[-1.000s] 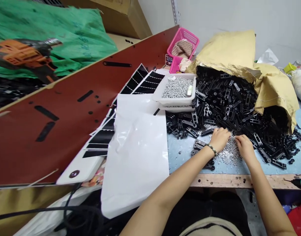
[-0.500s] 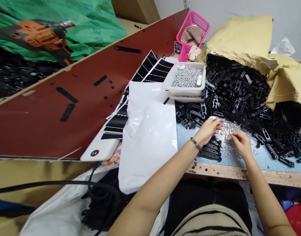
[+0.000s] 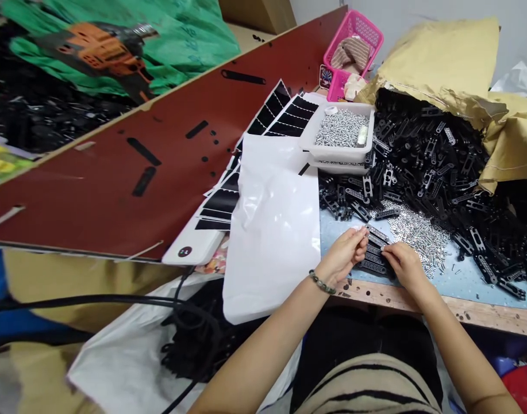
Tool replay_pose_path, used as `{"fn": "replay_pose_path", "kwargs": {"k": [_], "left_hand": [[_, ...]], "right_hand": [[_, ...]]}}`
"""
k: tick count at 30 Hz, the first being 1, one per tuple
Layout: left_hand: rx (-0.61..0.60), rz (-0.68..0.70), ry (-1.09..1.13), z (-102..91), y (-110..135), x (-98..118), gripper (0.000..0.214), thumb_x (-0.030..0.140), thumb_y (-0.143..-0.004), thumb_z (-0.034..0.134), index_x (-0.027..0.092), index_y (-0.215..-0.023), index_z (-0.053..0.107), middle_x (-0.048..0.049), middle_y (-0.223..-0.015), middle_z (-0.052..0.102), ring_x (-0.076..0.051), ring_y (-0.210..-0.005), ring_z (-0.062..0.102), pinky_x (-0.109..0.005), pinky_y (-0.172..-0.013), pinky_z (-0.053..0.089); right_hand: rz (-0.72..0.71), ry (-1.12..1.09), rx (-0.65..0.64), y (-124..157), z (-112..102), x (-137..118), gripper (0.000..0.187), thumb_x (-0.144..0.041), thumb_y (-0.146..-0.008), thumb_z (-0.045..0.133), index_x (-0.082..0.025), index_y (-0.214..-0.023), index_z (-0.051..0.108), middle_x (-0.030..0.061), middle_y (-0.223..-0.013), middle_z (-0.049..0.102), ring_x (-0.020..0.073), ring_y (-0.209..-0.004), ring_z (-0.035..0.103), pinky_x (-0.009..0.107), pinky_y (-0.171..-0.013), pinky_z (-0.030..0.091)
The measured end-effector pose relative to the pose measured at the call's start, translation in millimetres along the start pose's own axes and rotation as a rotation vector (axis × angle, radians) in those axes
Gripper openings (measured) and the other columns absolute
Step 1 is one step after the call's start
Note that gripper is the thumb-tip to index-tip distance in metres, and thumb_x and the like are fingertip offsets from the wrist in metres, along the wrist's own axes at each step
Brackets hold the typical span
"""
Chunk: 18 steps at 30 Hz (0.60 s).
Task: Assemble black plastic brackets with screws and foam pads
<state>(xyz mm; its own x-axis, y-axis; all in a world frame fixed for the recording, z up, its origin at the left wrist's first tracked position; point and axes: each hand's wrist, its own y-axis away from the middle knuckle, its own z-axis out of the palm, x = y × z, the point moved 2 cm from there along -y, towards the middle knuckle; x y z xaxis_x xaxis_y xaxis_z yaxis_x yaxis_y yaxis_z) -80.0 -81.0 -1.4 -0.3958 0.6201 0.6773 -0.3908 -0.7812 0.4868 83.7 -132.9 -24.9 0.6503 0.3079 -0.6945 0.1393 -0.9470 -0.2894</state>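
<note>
My left hand (image 3: 348, 251) is closed in a pinch at the left end of a row of black perforated plastic parts (image 3: 372, 265); what its fingers hold is too small to make out. At the right end of that row, my right hand (image 3: 403, 261) pinches something small that I cannot name. The black parts lie side by side on the light blue mat (image 3: 332, 227). Behind my right hand spreads a heap of small silver screws and nuts (image 3: 422, 236).
A white tub of screws (image 3: 341, 152) stands behind the mat. Loose black parts (image 3: 431, 155) spill from a torn brown paper sack (image 3: 444, 52). White plastic sheeting (image 3: 276, 241) lies left of my hands. A red-brown board (image 3: 172, 138) slants across the left, with an orange power drill (image 3: 103, 49) beyond.
Both hands have left the screw heap and come to the row of black parts, nearer the table's front edge. My left fingers have closed from a looser, partly spread pose. The camera view has shifted.
</note>
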Motion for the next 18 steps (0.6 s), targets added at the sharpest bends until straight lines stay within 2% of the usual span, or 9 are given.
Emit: {"fn": "replay_pose_path", "kwargs": {"k": [4,7,12,15,18], "left_hand": [[-0.015,0.019,-0.073,0.6,3,4,0.015,0.022,-0.081,0.068,0.013,-0.083,0.056,0.0028,-0.069,0.055,-0.002,-0.054,0.049,-0.011,-0.048,0.037],[-0.033,0.094,-0.242,-3.2,7,3,0.015,0.024,-0.082,0.065,0.013,-0.090,0.058,-0.0001,-0.076,0.061,-0.005,-0.061,0.053,-0.015,-0.054,0.041],[-0.037,0.214,-0.553,-9.4,15,-3,0.017,0.028,-0.081,0.060,0.015,-0.091,0.064,-0.0004,-0.078,0.063,-0.010,-0.066,0.056,-0.020,-0.058,0.044],[-0.040,0.262,-0.684,-9.1,21,-5,0.019,0.027,-0.083,0.055,0.016,-0.091,0.068,-0.0019,-0.082,0.066,-0.013,-0.070,0.058,-0.023,-0.065,0.046],[-0.029,0.367,-0.814,-6.5,27,-5,0.018,0.025,-0.084,0.053,0.018,-0.089,0.068,-0.0033,-0.089,0.067,-0.016,-0.079,0.061,-0.026,-0.071,0.048]], "right_hand": [[-0.082,0.085,-0.073,0,2,-2,0.027,-0.028,-0.096,0.040,-0.021,-0.105,0.064,0.0073,-0.086,0.062,0.0197,-0.081,0.059,0.034,-0.076,0.051],[-0.096,0.086,-0.107,0,-1,-5,0.028,-0.023,-0.096,0.037,-0.022,-0.113,0.060,0.0077,-0.091,0.062,0.0205,-0.086,0.059,0.035,-0.077,0.051],[-0.074,0.095,-0.159,-3,-8,-8,0.018,-0.024,-0.095,0.043,-0.022,-0.099,0.060,0.0062,-0.089,0.062,0.0197,-0.083,0.059,0.034,-0.076,0.050],[-0.097,0.132,-0.171,-4,-9,-9,0.019,-0.025,-0.095,0.044,-0.022,-0.092,0.061,0.0062,-0.088,0.061,0.0196,-0.083,0.057,0.033,-0.074,0.049],[-0.110,0.150,-0.146,-4,-8,-9,0.022,-0.024,-0.096,0.041,-0.022,-0.090,0.062,0.0063,-0.088,0.061,0.0194,-0.083,0.057,0.033,-0.074,0.049]]}}
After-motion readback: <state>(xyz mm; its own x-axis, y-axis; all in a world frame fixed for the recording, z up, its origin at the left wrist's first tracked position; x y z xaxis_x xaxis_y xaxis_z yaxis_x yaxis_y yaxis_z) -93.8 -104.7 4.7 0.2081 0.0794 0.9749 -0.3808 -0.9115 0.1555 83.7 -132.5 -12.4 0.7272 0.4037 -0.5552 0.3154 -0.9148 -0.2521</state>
